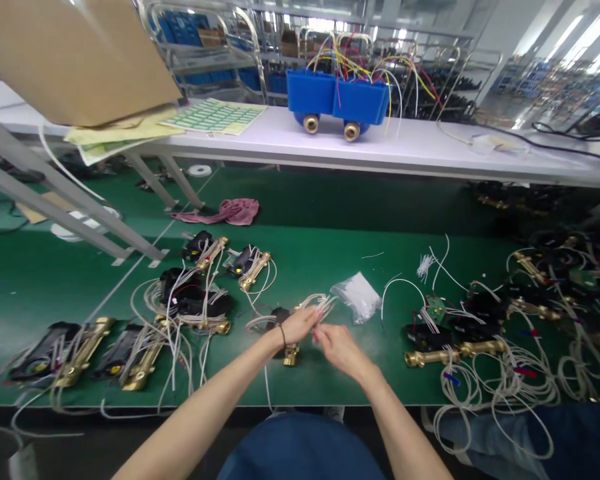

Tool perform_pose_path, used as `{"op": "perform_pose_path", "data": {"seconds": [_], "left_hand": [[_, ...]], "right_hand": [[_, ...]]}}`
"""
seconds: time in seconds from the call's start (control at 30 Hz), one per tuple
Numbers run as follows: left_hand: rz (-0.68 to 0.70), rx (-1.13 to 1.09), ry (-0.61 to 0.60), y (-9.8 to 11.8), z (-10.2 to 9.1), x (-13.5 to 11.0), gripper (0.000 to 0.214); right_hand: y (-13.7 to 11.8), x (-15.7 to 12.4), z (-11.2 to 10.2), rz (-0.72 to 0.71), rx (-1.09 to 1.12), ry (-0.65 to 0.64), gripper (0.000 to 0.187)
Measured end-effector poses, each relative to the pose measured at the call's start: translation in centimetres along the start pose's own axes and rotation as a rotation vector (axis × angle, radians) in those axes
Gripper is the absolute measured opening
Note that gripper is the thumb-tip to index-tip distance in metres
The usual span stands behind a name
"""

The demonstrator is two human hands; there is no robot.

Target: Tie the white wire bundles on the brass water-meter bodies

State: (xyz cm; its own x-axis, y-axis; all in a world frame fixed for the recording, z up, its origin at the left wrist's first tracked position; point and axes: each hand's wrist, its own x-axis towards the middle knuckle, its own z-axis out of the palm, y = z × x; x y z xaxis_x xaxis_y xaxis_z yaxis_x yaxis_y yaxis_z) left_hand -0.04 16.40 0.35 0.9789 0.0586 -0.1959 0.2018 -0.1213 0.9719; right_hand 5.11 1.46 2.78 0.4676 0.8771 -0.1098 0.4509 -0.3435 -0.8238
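Observation:
My left hand (303, 325) is closed around a bundle of thin white cables (327, 305), whose ends fan out past the fingers. Close against it, my right hand (341, 345) pinches its fingers together just below the cables; what lies in them is too small to make out. Under my left hand rests a black unit with a brass pipe fitting (291, 355), partly hidden by the hand and wrist. Just beyond the hands, a clear plastic bag (359, 297) of thin white strips, apparently cable ties, lies on the green bench top (325, 383).
Several brass-and-black valve units with coiled cables (195, 300) lie to the left, and more (455, 350) to the right. Loose white strips (425, 267) and a pink cloth (237, 211) are farther back. Blue housings (337, 97) stand on the raised shelf. Another person's leg (545, 440) shows at lower right.

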Motion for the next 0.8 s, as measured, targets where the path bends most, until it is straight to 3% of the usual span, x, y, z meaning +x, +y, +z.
{"op": "perform_pose_path", "data": {"seconds": [0.1,0.2,0.23,0.33,0.37,0.43,0.5,0.67,0.8], "left_hand": [[-0.041,0.037,-0.145,0.0,-0.5,-0.8,0.042],[-0.102,-0.055,-0.148,-0.2,-1.0,-1.2,0.042],[-0.121,-0.063,-0.154,-0.3,-1.1,-1.2,0.044],[-0.146,0.032,-0.245,-0.5,-1.0,-1.3,0.048],[-0.144,0.076,-0.276,-0.5,-1.0,-1.4,0.047],[-0.133,0.145,-0.307,-0.4,-1.0,-1.5,0.042],[-0.121,0.179,-0.312,-0.4,-1.2,-1.7,0.041],[-0.058,0.066,-0.334,-1.4,-1.6,-2.0,0.039],[-0.112,-0.075,-0.233,-3.2,-0.7,-1.6,0.045]], "right_hand": [[0.6,-0.2,-1.9,0.083,0.037,0.070,0.038],[2.2,-1.1,-2.4,0.197,0.056,0.122,0.036],[2.6,-1.2,-2.3,0.187,0.032,0.162,0.034],[2.7,-1.0,-1.1,0.053,-0.088,0.211,0.066],[2.7,-0.7,-0.7,0.018,-0.127,0.165,0.064],[2.7,-0.1,0.0,0.024,-0.204,0.058,0.034],[3.2,0.4,0.8,0.111,-0.204,0.039,0.010],[5.9,1.4,3.0,0.243,0.272,0.072,0.010],[7.3,2.1,3.8,0.238,0.368,0.044,0.010]]}}
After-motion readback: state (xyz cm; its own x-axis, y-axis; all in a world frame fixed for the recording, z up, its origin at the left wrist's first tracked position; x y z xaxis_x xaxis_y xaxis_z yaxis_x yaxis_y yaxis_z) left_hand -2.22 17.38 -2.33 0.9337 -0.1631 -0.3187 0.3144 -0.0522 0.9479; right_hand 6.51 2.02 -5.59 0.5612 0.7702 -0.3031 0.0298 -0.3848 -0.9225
